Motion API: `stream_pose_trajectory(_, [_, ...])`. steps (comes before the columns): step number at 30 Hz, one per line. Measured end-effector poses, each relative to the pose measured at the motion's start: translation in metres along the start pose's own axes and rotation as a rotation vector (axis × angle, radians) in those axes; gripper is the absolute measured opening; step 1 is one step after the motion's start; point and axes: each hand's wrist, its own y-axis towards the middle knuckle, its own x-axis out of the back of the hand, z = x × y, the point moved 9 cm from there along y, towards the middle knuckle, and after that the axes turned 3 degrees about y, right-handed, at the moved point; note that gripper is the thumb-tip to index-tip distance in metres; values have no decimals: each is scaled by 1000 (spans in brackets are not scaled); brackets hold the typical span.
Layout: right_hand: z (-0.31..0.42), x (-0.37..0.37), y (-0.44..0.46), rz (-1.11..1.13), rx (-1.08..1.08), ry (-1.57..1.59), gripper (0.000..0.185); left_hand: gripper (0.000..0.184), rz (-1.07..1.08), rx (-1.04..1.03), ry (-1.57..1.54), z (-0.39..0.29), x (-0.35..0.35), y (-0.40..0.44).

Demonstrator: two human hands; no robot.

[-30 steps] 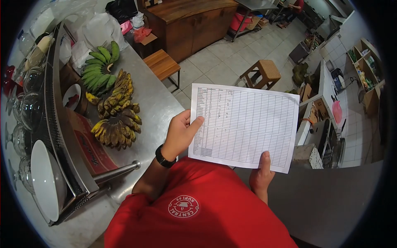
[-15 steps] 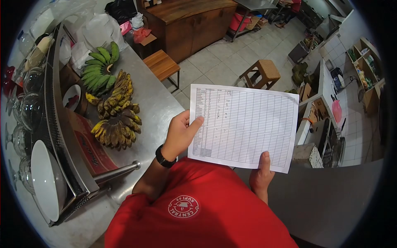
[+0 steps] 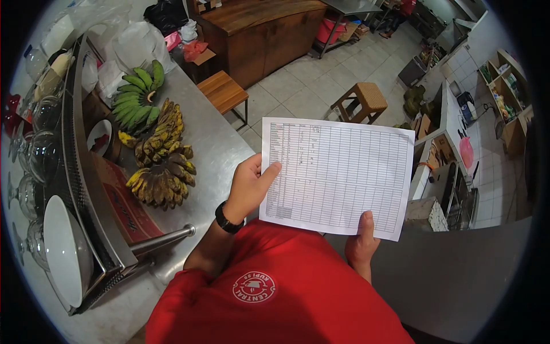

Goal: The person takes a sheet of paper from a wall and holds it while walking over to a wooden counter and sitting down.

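Note:
A white printed sheet of paper (image 3: 338, 178) is held up in front of my red shirt, covered with a table grid and some handwritten marks in its left columns. My left hand (image 3: 252, 186) grips its left edge, thumb on top and fingers behind; a black watch is on that wrist. At the lower right edge my right hand (image 3: 363, 243) pinches the sheet, its thumb on the front and the other fingers hidden. To the left, green bananas (image 3: 137, 97) and ripe yellow-brown bananas (image 3: 162, 182) lie on the steel counter (image 3: 215, 149).
A metal rack (image 3: 77, 172) with glasses and a white oval dish (image 3: 66, 249) stands at far left. Beyond the counter are a wooden bench (image 3: 223, 92), a woven stool (image 3: 364, 100) and a wooden cabinet (image 3: 269, 43). Another person (image 3: 401, 14) is far back. Shelves (image 3: 507, 86) line the right wall.
The view has shifted very slightly. Both hands keep their hold on the sheet, which has hardly moved.

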Motion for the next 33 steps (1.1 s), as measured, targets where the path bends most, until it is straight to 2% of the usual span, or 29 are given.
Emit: stream_pose_trajectory(33, [-2, -5, -4, -2, -8, 11, 39, 27, -6, -30, 33, -1, 4, -2])
